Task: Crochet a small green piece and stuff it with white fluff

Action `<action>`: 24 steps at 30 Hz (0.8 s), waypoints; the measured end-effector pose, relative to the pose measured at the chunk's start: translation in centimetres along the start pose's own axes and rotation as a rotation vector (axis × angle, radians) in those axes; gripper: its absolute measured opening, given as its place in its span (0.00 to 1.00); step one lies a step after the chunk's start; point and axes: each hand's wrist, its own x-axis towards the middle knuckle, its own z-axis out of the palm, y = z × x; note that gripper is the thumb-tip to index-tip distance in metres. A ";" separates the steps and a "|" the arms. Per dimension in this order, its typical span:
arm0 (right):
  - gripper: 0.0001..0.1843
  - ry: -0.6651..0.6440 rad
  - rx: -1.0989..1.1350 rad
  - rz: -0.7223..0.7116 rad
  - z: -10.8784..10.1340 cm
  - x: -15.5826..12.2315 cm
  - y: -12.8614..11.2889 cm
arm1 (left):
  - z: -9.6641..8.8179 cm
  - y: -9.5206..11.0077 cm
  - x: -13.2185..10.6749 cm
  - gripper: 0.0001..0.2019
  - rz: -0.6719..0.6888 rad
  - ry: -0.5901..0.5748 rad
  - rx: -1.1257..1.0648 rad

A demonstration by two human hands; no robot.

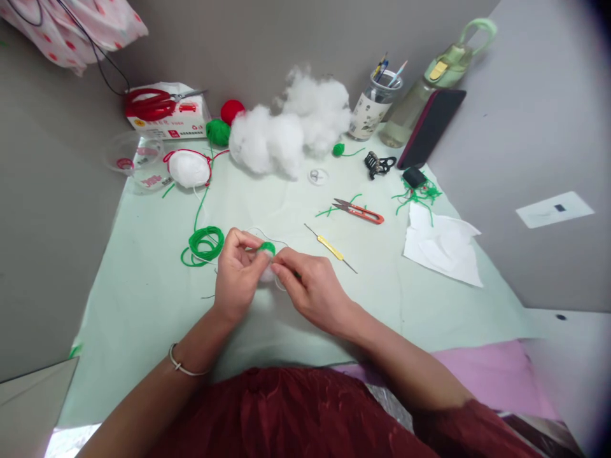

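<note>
Near the front middle of the table, my left hand [237, 277] is closed around a small green and white yarn piece [267, 248], its green top showing above the thumb. My right hand [315, 285] pinches at the piece's right side; what sits between those fingertips is too small to make out. A thin white strand [279, 284] loops below the fingertips. Left of my hands lies a coil of green yarn [206, 247]. A crochet hook with a yellow grip [330, 247] rests to the right, below orange thread snips [359, 211].
White stuffing [272, 140] is heaped at the back, beside red [232, 112] and green [218, 132] yarn balls. A white yarn ball [189, 168] lies at left, near red scissors [150, 104] on a box. A phone [432, 127], bottle [405, 108] and pen jar [371, 108] stand back right.
</note>
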 end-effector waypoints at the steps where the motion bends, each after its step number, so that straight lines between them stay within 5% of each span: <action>1: 0.11 0.002 0.009 -0.004 0.1 0.0 0.1 | 0.0 0.0 0.0 0.14 0.014 0.010 0.005; 4: 0.11 0.025 0.017 -0.002 -0.3 0.4 0.6 | 0.1 0.0 0.0 0.13 0.038 0.023 0.002; 8: 0.11 0.208 0.032 -0.075 -1.5 1.1 1.2 | 0.2 -0.1 -0.2 0.14 0.052 0.015 -0.026; 11: 0.16 0.161 0.379 -0.072 -2.2 1.3 1.4 | 0.3 -0.1 -0.5 0.15 0.047 -0.017 -0.037; 15: 0.15 0.058 0.751 0.106 -2.3 1.5 1.7 | 0.3 -0.2 -0.7 0.15 0.039 -0.020 -0.045; 18: 0.16 0.106 0.529 0.164 -2.1 1.7 1.8 | 0.2 -0.3 -0.7 0.15 0.035 -0.008 -0.047; 24: 0.15 -0.001 0.208 0.151 -1.6 1.6 1.6 | 0.1 -0.3 -0.9 0.15 -0.018 -0.070 -0.053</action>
